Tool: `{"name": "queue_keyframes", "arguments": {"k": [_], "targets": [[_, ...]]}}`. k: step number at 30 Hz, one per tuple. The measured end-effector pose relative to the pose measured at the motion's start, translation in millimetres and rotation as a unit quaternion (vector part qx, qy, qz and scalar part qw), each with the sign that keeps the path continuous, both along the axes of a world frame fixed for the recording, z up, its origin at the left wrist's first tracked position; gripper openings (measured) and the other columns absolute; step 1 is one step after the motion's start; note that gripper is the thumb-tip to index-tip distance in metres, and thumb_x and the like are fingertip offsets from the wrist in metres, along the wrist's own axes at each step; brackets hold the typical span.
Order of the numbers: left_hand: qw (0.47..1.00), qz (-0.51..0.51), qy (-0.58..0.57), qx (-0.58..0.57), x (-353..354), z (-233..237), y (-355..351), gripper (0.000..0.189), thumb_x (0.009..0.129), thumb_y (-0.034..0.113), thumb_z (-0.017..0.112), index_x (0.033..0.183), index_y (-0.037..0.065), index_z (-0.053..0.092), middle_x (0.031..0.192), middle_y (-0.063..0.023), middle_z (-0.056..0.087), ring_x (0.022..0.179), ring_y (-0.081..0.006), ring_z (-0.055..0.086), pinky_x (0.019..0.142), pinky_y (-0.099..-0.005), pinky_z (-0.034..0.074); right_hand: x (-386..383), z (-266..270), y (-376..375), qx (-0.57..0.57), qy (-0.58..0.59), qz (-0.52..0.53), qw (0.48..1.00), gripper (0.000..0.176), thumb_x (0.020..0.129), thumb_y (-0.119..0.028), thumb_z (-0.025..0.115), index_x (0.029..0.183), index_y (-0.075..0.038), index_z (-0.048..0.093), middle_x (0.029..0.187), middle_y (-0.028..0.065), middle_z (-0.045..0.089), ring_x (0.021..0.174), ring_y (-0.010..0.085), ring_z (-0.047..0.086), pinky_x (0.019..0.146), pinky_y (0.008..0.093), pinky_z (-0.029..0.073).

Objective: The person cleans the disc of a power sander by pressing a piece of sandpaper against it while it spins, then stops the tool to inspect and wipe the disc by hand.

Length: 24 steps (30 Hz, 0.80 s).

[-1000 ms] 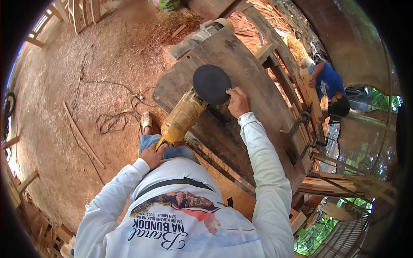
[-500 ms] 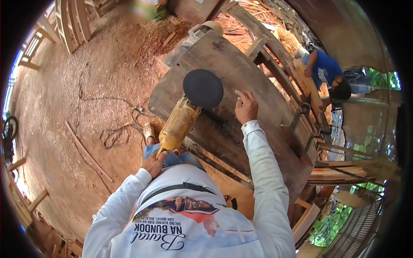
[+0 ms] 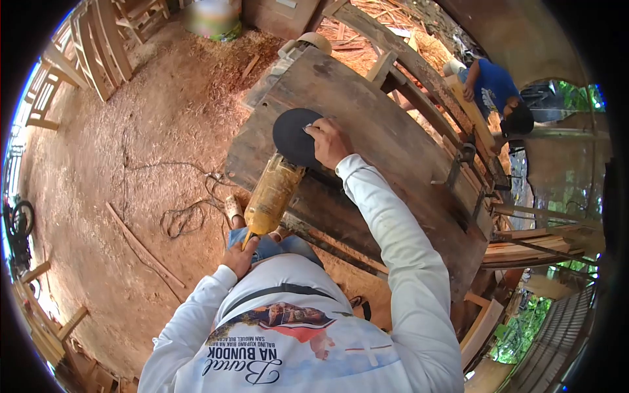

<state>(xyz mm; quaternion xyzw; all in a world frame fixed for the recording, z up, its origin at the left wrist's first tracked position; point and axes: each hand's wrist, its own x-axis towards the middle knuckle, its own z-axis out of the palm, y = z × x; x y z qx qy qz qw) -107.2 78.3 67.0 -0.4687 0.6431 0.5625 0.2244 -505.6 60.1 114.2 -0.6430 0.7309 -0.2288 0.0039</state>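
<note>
A yellow disc sander point(image 3: 270, 196), dusty and worn, lies at the near edge of a wooden worktable point(image 3: 380, 124). Its round black pad point(image 3: 293, 134) faces up. At the sander's tail end, by the cord, my left hand point(image 3: 240, 257) is closed, close to my waist. My right hand point(image 3: 332, 142) is over the right side of the pad, thumb and fingers pinched together. A tiny pale thing shows at those fingertips, too small to name. Part of the pad's right edge is hidden behind this hand.
A loose cord point(image 3: 187, 219) and a long wood strip point(image 3: 145, 245) lie on the sawdust-covered floor. Clamps point(image 3: 462, 160) line the table's far right side. Beyond, a person in a blue shirt point(image 3: 493, 85) bends over a plank. Wooden chair frames point(image 3: 98, 49) stand upper left.
My right hand has moved left from above the table to the black pad, its fingers still pinched. The left hand keeps its place at the sander's tail. The view has shifted slightly.
</note>
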Motion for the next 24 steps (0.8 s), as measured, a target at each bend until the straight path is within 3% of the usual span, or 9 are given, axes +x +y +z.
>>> {"name": "queue_keyframes", "arguments": {"k": [3,5,9,12,15,18,24], "targets": [[0.999,-0.001,-0.05,0.006,1.9,-12.1,-0.4,0.065,0.102,0.065,0.033,0.131,0.015,0.061,0.116,-0.0331,0.063,0.111,-0.0514,0.06,0.098,-0.0503,0.046,3.1,-6.3,-1.5,0.019,0.002,0.024,1.0,0.022,0.084,-0.005,0.06,0.098,-0.008,0.078,0.1,0.0063,0.069,0.098,0.0296,0.064,0.088,0.0399,0.054],[1.0,-0.028,0.005,0.007,2.8,-11.4,1.3,0.057,0.103,0.061,0.033,0.133,0.021,0.06,0.12,-0.0334,0.061,0.112,-0.0523,0.059,0.099,-0.051,0.046,3.2,-9.0,2.4,0.037,0.009,0.026,0.999,0.023,0.083,-0.004,0.06,0.096,-0.008,0.078,0.099,0.0064,0.069,0.098,0.0298,0.063,0.089,0.0393,0.054],[0.998,-0.059,0.024,-0.016,-3.9,11.3,-4.0,0.048,0.106,0.054,0.032,0.134,0.024,0.058,0.122,-0.0326,0.06,0.111,-0.0527,0.059,0.099,-0.0518,0.046,1.2,-5.9,10.3,0.063,0.015,0.008,0.998,0.024,0.083,-0.004,0.059,0.097,-0.007,0.078,0.098,0.0075,0.068,0.1,0.0299,0.062,0.088,0.0395,0.053],[0.999,0.033,-0.024,0.026,0.9,-14.8,1.6,0.056,0.104,0.056,0.036,0.132,0.015,0.06,0.121,-0.0328,0.062,0.112,-0.052,0.06,0.099,-0.0507,0.046,-3.8,-6.3,20.6,0.063,-0.001,-0.001,0.998,0.025,0.083,-0.004,0.058,0.098,-0.006,0.078,0.099,0.0088,0.068,0.1,0.0304,0.062,0.087,0.0401,0.053],[0.997,-0.024,0.071,-0.032,6.3,-14.8,2.9,0.072,0.099,0.065,0.041,0.125,0.002,0.064,0.117,-0.0336,0.065,0.115,-0.0502,0.06,0.099,-0.049,0.046,-1.8,-9.4,22.7,0.034,-0.007,-0.012,0.999,0.023,0.083,-0.001,0.06,0.098,-0.005,0.077,0.096,0.0097,0.067,0.094,0.0311,0.063,0.083,0.0417,0.054],[0.998,0.07,0.005,0.0,4.2,-20.8,4.8,0.084,0.094,0.071,0.044,0.118,-0.007,0.066,0.114,-0.0341,0.067,0.116,-0.0483,0.061,0.099,-0.048,0.047,1.2,-11.4,21.3,0.022,-0.012,-0.016,1.0,0.023,0.082,0.001,0.061,0.098,-0.005,0.077,0.094,0.01,0.066,0.092,0.0313,0.063,0.08,0.0424,0.054],[0.998,0.062,-0.001,-0.004,0.7,-9.2,5.0,0.081,0.095,0.07,0.042,0.117,-0.004,0.067,0.115,-0.034,0.066,0.114,-0.0485,0.062,0.098,-0.0492,0.047,0.1,-11.1,16.7,0.034,-0.002,-0.009,0.999,0.023,0.082,0.0,0.06,0.097,-0.005,0.077,0.094,0.0102,0.065,0.093,0.0317,0.064,0.081,0.0429,0.054]]}}
